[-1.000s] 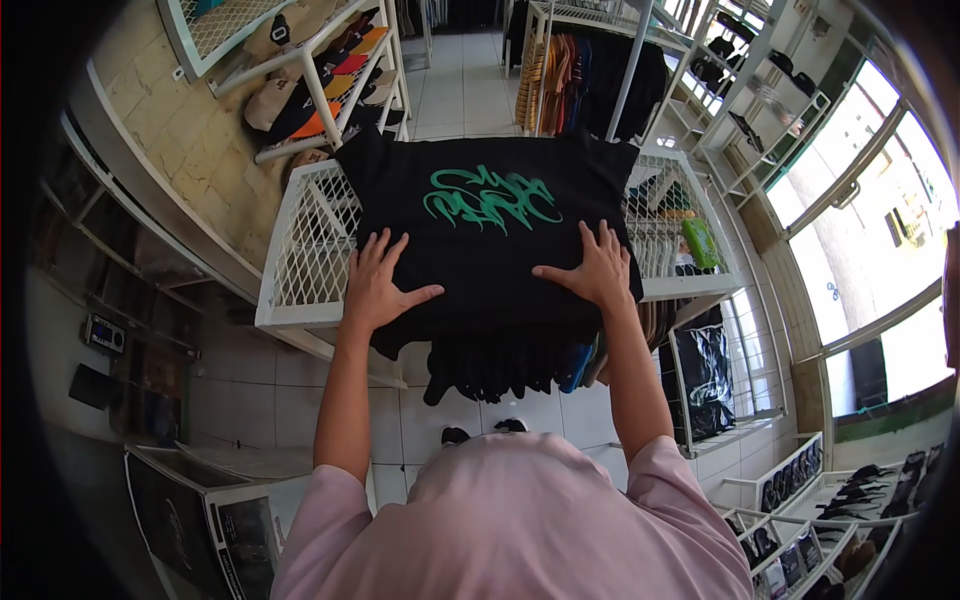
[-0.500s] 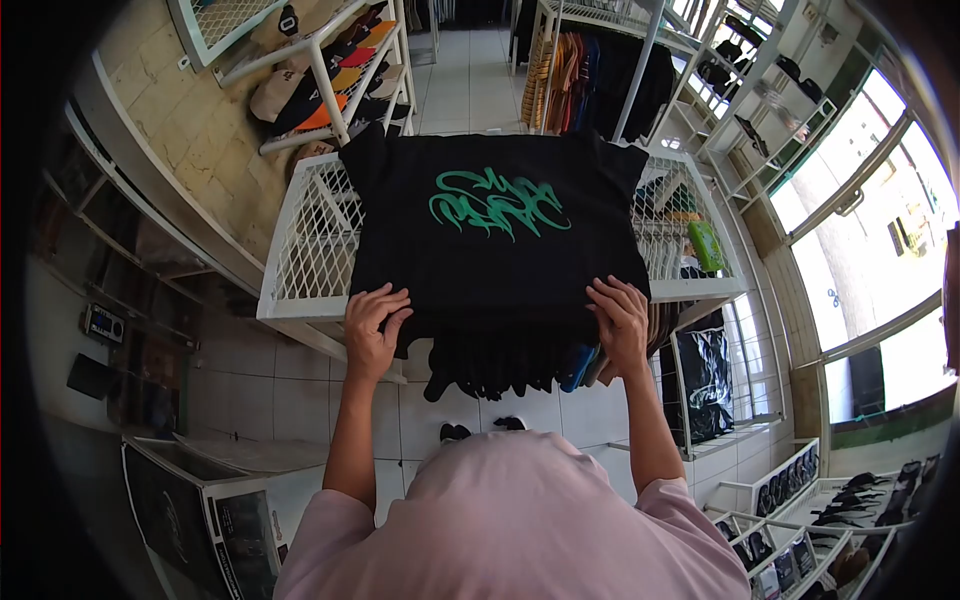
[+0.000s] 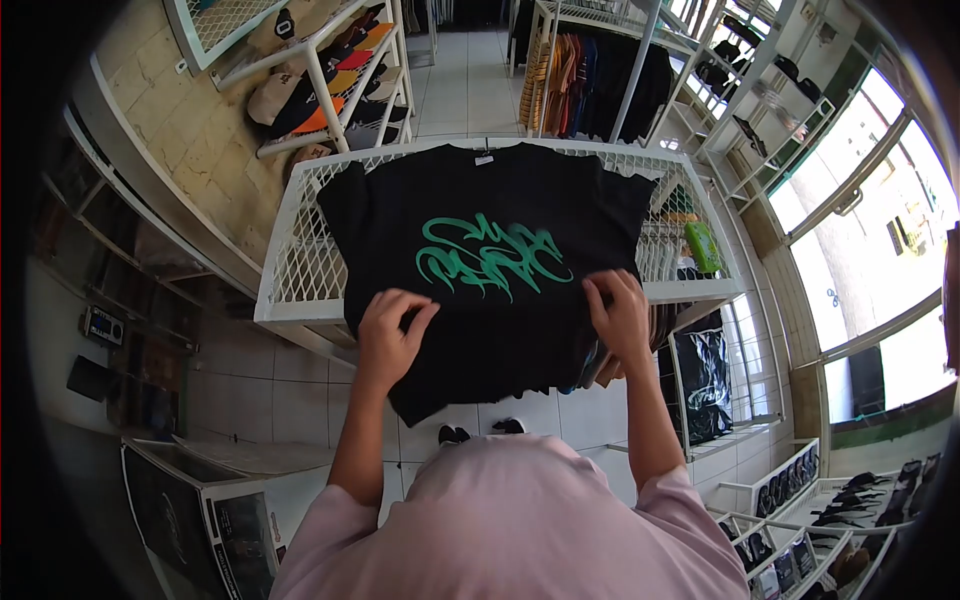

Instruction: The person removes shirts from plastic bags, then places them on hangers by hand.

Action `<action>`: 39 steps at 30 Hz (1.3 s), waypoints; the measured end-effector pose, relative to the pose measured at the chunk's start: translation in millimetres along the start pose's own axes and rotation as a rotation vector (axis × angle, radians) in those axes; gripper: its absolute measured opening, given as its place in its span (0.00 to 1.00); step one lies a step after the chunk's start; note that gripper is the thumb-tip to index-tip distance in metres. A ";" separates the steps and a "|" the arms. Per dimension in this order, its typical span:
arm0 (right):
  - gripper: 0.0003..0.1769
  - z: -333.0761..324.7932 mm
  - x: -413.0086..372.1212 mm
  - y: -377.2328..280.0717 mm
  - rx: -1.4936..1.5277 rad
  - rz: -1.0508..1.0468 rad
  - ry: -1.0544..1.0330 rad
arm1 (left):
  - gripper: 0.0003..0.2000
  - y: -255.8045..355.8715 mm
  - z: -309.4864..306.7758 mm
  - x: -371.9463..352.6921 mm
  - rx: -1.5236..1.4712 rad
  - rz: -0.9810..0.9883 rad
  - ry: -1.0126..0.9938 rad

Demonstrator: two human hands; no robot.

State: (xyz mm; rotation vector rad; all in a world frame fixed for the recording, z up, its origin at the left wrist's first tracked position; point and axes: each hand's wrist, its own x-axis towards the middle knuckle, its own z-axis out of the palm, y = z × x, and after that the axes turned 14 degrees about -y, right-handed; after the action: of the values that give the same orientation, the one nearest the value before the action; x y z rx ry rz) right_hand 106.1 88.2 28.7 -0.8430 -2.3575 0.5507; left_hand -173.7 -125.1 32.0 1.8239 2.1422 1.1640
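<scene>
A black T-shirt (image 3: 480, 335) with green lettering lies print side up across a white mesh-topped rack, its collar at the far edge. Its lower part hangs over the near edge. My left hand (image 3: 393, 328) is on the shirt's left side below the lettering, fingers and thumb closed in a pinch on the cloth. On the right side, my right hand (image 3: 617, 308) pinches the fabric just beside the print. The fingertips' exact grip is partly hidden.
The white mesh rack (image 3: 300, 255) holds hanging clothes underneath and a green packet (image 3: 703, 247) at its right. Caps (image 3: 310, 105) fill a shelf at back left. More shirts (image 3: 580, 85) hang behind. A glass-fronted cabinet (image 3: 205, 520) stands at lower left.
The T-shirt has slid toward me, its print lower and its collar now showing at the far edge. More cloth hangs over the near edge. My left hand has shifted inward.
</scene>
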 end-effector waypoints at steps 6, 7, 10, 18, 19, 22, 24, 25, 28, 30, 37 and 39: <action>0.08 29.8 38.6 19.7 -0.227 0.136 -0.033 | 0.19 -11.7 44.1 42.9 0.343 -0.124 -0.008; 0.08 34.3 37.3 16.7 -0.259 0.146 0.006 | 0.22 -13.2 50.0 42.4 0.347 -0.142 -0.008; 0.15 35.8 35.8 21.7 -0.307 0.168 0.054 | 0.23 -16.0 55.1 43.8 0.301 -0.101 0.056; 0.22 19.3 40.2 27.7 -0.306 0.188 -0.027 | 0.26 -19.8 52.7 49.0 0.292 -0.176 -0.064; 0.18 19.7 46.4 29.6 -0.281 0.124 -0.030 | 0.25 -20.7 52.0 48.6 0.296 -0.183 -0.074; 0.14 30.2 96.7 26.4 -0.100 0.001 -0.137 | 0.23 -20.1 53.6 49.2 0.289 -0.202 -0.089; 0.11 55.9 146.3 27.1 0.001 -0.060 -0.110 | 0.22 -17.2 52.8 50.2 0.280 -0.225 -0.085; 0.11 69.5 170.7 27.6 0.032 -0.048 -0.123 | 0.22 -14.0 51.7 50.7 0.266 -0.226 -0.077; 0.11 107.1 234.6 29.1 0.045 -0.025 -0.139 | 0.21 -16.5 52.6 49.9 0.265 -0.228 -0.068; 0.12 125.6 263.4 30.1 -0.053 -0.018 -0.137 | 0.21 -18.7 52.7 48.8 0.262 -0.207 -0.065; 0.10 135.8 305.2 -2.1 -0.460 0.192 -0.433 | 0.23 -23.1 50.0 47.3 0.256 -0.203 -0.065; 0.11 136.5 311.3 -2.8 -0.466 0.219 -0.468 | 0.22 -24.2 46.8 49.3 0.216 -0.198 -0.079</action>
State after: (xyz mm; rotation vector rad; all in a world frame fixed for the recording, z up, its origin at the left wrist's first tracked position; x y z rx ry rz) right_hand -180.3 270.7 43.5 -1.3074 -2.9032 0.3038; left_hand -182.3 -59.2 3.8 1.6523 2.4163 0.8338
